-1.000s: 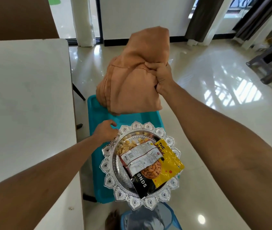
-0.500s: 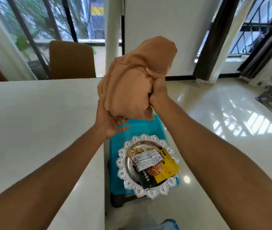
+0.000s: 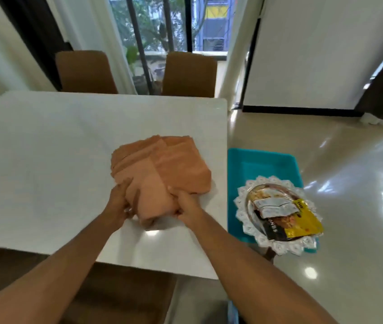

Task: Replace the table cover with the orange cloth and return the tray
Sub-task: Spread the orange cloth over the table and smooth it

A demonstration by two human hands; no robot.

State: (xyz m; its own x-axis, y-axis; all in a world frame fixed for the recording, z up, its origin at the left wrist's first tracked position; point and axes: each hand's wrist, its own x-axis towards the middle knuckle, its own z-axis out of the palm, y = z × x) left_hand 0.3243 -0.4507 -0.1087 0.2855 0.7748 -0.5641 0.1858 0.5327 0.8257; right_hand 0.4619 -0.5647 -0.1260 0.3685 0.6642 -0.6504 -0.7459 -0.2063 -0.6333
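The folded orange cloth point(image 3: 162, 169) lies on the bare white table point(image 3: 45, 160), near its right edge. My left hand point(image 3: 118, 204) grips the cloth's near left corner, and my right hand point(image 3: 185, 204) grips its near right corner. The ornate silver tray point(image 3: 244, 206), holding snack packets point(image 3: 288, 220), rests on a teal stool point(image 3: 267, 162) just right of the table.
Two brown chairs point(image 3: 87, 71) point(image 3: 189, 73) stand at the table's far side, before a barred window. A glossy tiled floor point(image 3: 349, 183) spreads to the right. The table's near edge runs across below my forearms.
The cloth was held up in the air above the stool; it has come down and left onto the table. Both hands now hold its near edge, and my view has turned towards the table.
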